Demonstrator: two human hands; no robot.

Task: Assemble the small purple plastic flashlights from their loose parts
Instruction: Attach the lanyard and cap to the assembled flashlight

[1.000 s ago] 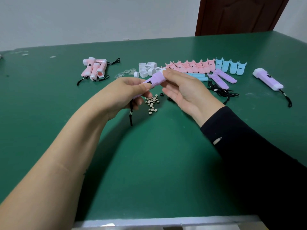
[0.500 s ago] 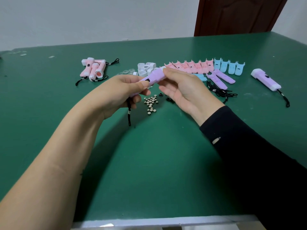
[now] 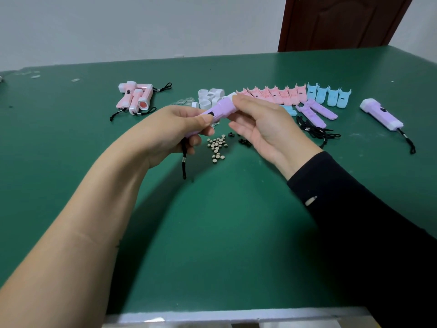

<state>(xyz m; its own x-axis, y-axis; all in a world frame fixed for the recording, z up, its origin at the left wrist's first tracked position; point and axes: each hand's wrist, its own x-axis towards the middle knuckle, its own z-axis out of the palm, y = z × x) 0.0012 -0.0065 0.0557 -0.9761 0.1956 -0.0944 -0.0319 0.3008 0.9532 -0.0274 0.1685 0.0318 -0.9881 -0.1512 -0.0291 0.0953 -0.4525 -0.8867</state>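
Purple flashlight (image 3: 222,109) gripped by both hands, button cells (image 3: 217,147) beneath

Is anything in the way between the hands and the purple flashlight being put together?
No, nothing visible is in the way. The left hand grips the purple flashlight round its lower body, and the right hand pinches its head end. The little metal discs lie on the green table underneath.

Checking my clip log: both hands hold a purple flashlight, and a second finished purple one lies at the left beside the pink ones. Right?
One slip: the head view shows the second purple flashlight lying at the right, far from the pink flashlights. The rest stands.
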